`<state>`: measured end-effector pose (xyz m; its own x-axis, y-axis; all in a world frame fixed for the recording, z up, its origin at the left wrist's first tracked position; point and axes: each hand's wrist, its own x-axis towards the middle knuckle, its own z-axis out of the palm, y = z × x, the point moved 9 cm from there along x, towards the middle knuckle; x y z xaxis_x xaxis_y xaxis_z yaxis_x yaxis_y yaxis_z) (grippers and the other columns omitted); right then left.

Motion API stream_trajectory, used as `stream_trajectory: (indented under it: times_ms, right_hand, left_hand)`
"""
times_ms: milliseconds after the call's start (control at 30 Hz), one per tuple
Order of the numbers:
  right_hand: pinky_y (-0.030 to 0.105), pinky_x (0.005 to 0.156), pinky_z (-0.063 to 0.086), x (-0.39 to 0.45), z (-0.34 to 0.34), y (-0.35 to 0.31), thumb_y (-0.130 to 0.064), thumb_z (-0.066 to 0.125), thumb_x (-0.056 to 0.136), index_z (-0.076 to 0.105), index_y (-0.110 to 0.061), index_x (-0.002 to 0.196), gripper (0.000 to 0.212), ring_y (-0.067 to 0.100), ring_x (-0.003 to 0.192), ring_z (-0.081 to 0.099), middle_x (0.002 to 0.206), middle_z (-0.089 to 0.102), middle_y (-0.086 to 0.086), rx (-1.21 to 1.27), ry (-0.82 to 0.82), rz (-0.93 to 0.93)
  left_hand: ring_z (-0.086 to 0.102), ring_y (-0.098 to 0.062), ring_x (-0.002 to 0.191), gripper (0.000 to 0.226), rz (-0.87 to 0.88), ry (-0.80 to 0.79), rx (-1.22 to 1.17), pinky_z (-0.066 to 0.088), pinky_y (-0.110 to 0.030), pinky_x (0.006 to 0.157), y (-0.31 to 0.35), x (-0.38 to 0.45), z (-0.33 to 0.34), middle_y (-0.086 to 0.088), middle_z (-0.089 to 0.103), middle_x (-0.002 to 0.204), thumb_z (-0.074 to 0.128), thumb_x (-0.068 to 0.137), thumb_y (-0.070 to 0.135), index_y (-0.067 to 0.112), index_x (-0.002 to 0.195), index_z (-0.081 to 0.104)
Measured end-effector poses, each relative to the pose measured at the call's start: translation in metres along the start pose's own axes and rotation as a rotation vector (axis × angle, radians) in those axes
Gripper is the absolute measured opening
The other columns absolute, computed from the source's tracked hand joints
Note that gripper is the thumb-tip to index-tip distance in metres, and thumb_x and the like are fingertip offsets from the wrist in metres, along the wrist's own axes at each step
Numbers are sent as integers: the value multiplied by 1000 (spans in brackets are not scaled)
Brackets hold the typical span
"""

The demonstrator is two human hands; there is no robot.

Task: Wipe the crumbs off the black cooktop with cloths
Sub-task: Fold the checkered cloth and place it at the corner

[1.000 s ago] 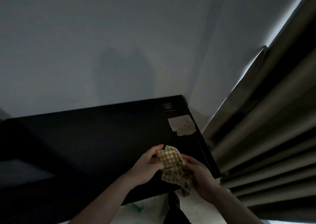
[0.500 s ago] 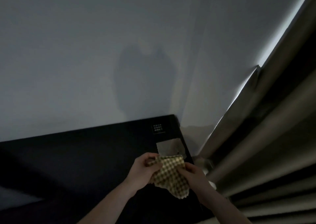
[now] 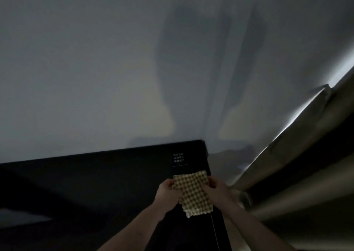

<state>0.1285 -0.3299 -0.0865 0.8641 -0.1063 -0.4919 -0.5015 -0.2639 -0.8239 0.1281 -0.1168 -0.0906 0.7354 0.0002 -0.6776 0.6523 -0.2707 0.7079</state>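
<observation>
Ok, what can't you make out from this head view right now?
- Crumbs on the black cooktop: too dark to tell.
- White label: text too small.
- Cooktop under the checked cloth: hidden by it, the left hand and the right hand.

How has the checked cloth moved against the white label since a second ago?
Yes. The checked cloth moved toward the white label on the cooktop.

Left hand (image 3: 166,190) pinches the checked cloth (image 3: 193,192) at its left edge; right hand (image 3: 215,187) pinches its right edge
</observation>
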Motion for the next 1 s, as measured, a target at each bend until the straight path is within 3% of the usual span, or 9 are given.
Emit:
stream_trajectory:
  times_ms: [133,333,467,567,633,667,733,867,1000]
  right_hand:
    - [37,88,61,44,6,11,-5,62,94,70,-22,110,25,17,100,73,104,75,-5,-70,-41,77]
    - [20,72,51,108,7,-1,-10,60,98,64,-26,116,24,11,93,64,98,66,-13,-103,-46,119]
    - [30,91,52,152,1,-17,-11,64,96,66,-15,129,34,26,113,67,120,72,7,-123,6,89]
    - [30,103,48,174,1,-26,-12,66,96,52,-14,151,57,29,132,61,146,64,10,-182,20,42]
    - [36,117,42,181,4,-29,-11,61,98,41,-15,159,65,31,144,51,157,52,10,-282,4,-14]
    - [36,120,38,183,8,-26,-15,59,98,42,-18,158,62,31,147,48,159,49,10,-350,-11,-51]
    - [32,123,32,181,20,-14,-28,55,99,43,-23,155,57,32,149,45,161,44,11,-510,-68,-141]
    - [31,130,18,162,41,17,-16,51,103,37,-13,161,60,27,160,24,174,23,5,-849,-178,-237]
    - [44,135,9,155,48,33,-29,41,108,20,-19,168,64,22,166,-1,179,-2,-1,-989,-265,-239]
  left_hand:
    - [73,-16,91,30,-29,-11,154,63,-31,72,14,41,-1,0,73,102,61,82,16,25,111,65]
    - [69,-15,83,35,-35,12,263,56,-23,60,41,103,-3,-2,70,103,64,88,13,16,123,64]
    - [58,-4,76,45,83,98,314,44,-14,51,79,140,-7,1,63,109,56,92,12,15,138,56]
    - [65,-16,100,66,99,102,354,55,-26,75,90,159,-6,-4,61,131,60,93,20,16,155,35]
    - [51,-29,134,81,170,82,561,49,-38,106,93,165,-2,-9,41,156,62,93,29,16,160,19]
    - [42,-31,142,82,230,64,694,43,-42,113,91,166,4,-9,31,161,61,93,31,18,161,18]
    - [34,-33,144,77,299,-25,922,42,-47,115,78,166,21,-8,24,164,60,91,31,21,159,23]
    - [11,-32,155,82,228,-257,1217,31,-51,122,28,165,48,-1,3,171,60,93,31,20,162,17]
    - [0,-32,157,89,221,-241,1253,22,-52,125,17,168,50,3,-9,171,59,92,36,22,163,8]
